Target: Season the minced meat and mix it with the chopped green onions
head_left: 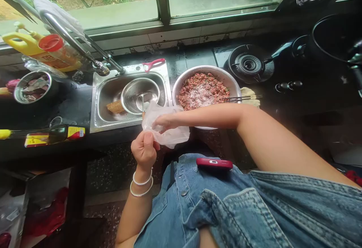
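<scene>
My left hand (144, 149), with bracelets on the wrist, is closed on the edge of a thin clear plastic glove or bag (169, 134) held in front of the counter. My right hand (164, 121) is pushed into that plastic, its fingers covered by it. Just behind my right forearm stands a large steel bowl (226, 78) full of minced meat (202, 89), with a pair of chopsticks (244, 98) laid across its right rim.
A steel sink (103, 89) holds a smaller steel bowl (140, 95) and a scrub pad (115, 107); a tap (70, 36) arches over it. Oil jug (31, 46), bottles (53, 134) and a bowl (32, 87) stand left. A gas burner (250, 63) and wok (333, 36) sit right. A red phone (214, 163) rests in my denim pocket.
</scene>
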Demonstrator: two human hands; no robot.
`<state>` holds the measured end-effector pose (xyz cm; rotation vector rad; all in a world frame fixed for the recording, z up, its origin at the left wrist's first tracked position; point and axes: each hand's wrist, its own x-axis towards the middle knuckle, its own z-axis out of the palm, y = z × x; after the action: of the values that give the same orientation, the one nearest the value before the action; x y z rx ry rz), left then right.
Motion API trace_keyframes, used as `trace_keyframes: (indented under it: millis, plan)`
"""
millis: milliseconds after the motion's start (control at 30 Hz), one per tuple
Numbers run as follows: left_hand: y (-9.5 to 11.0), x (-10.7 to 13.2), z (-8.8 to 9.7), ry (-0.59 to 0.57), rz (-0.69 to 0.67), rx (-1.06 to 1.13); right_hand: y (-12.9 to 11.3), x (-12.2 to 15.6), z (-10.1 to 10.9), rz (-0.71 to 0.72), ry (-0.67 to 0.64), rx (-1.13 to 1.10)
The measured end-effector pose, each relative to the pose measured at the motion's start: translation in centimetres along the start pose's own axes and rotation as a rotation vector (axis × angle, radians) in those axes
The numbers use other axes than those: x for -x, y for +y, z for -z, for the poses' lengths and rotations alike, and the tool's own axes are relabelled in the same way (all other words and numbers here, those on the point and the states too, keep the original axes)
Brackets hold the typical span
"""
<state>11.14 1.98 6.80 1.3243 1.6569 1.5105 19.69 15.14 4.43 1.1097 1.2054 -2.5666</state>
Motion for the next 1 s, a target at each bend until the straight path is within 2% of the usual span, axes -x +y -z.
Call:
trace_keyframes:
  millis: [133,300,500,767,1000]
  plan:
    - [-0.1,0.0,0.0,0.002,0.011,0.008,-0.5,0.3,1.1,0.086,-0.022,-0.176]
    - [0.1,0.0,-0.1,-0.006,0.012,-0.006,-0.5,1.3,2.0,0.030,0.051,-0.275]
    - [0.0,-0.2,-0.4,-0.002,0.010,-0.021,-0.2,1.4,1.4,-0.005,0.066,-0.268]
    - [0.1,-0.6,-0.8,0.007,-0.013,-0.014,-0.9,2.1,1.1,0.080,0.109,-0.230]
    - [-0.3,-1.0,-1.4,-0.025,-0.026,0.022,0.1,1.6,1.3,0.069,0.212,-0.184]
